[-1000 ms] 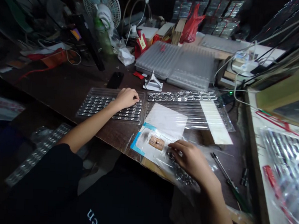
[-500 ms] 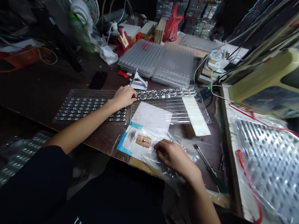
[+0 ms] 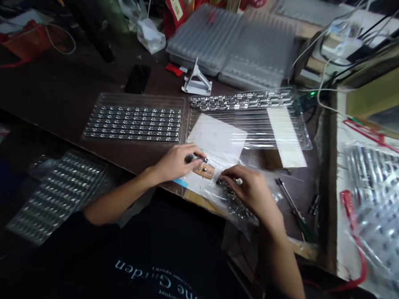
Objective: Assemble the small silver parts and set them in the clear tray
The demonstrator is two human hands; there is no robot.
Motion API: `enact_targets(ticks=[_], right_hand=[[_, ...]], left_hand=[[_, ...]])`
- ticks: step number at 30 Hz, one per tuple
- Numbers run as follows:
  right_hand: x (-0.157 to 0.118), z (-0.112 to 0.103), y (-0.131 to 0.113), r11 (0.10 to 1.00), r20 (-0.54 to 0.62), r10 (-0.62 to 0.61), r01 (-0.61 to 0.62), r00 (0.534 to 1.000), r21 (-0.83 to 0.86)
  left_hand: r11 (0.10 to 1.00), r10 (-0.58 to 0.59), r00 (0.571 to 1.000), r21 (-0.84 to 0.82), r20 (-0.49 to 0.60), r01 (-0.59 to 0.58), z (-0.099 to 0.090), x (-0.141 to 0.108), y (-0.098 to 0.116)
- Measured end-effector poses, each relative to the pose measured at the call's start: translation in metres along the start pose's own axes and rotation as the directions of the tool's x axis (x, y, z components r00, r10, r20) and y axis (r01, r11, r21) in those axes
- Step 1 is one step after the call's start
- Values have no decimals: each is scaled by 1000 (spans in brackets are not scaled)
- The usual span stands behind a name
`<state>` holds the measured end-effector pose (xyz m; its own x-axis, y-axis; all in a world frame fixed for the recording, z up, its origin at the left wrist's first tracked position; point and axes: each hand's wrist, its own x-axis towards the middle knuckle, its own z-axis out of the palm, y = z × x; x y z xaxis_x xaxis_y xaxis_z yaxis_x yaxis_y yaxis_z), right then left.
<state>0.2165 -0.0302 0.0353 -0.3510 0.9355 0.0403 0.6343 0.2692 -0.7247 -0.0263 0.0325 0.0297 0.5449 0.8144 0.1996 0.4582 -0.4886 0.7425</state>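
Left hand [image 3: 174, 162], back from the plastic trays [image 3: 108, 98] at eleven o'clock, pinches our small metal part [image 3: 204, 159] beside the brown block [image 3: 201, 171].
We curl our right hand [image 3: 255, 188] at three o'clock; its hold we cannot tell.

"Pretty dim, isn't it?"

"Yes, though the white sheet [image 3: 218, 135] near the centre catches the most light. The lamp itself is out of view."

"And the shadows?"

"Deep from 7 to 9 o'clock, and the shirt [image 3: 141, 244] at 6 sinks almost to black (its lettering stays pale)."

"Any glare?"

"White patches on the plastic wrap [image 3: 388, 217] towards 4 o'clock, glints on the metal parts [image 3: 134, 123] between 9 and 10, and a tiny green light [image 3: 312, 93] at 2."

"Sharp?"

"Soft all over; the edges smear and stretch."
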Motion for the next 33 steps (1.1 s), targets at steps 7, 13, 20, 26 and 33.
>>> enact_targets(ticks=[7, 13, 20, 26, 33], right_hand=[[5, 10, -7, 1000, -51, -12, 13, 999, 19], [8, 16, -7, 1000, -20, 6, -6, 1000, -22], [13, 26, -6, 998, 26, 40, -39, 999, -51], [15, 28, -8, 999, 24, 31, -30, 999, -30], [15, 28, -6, 998, -16, 30, -31, 999, -51]], left_hand=[[996, 9, 1000, -89, -28, -11, 23, -23, -5], [997, 73, 995, -8, -69, -74, 25, -28, -6], [991, 134, 983, 33, -125, -131, 32, -30, -13], [996, 57, 986, -61, -154, -67, 29, -29, -11], [992, 2, 985, -123, -171, -23, 27, -27, -10]])
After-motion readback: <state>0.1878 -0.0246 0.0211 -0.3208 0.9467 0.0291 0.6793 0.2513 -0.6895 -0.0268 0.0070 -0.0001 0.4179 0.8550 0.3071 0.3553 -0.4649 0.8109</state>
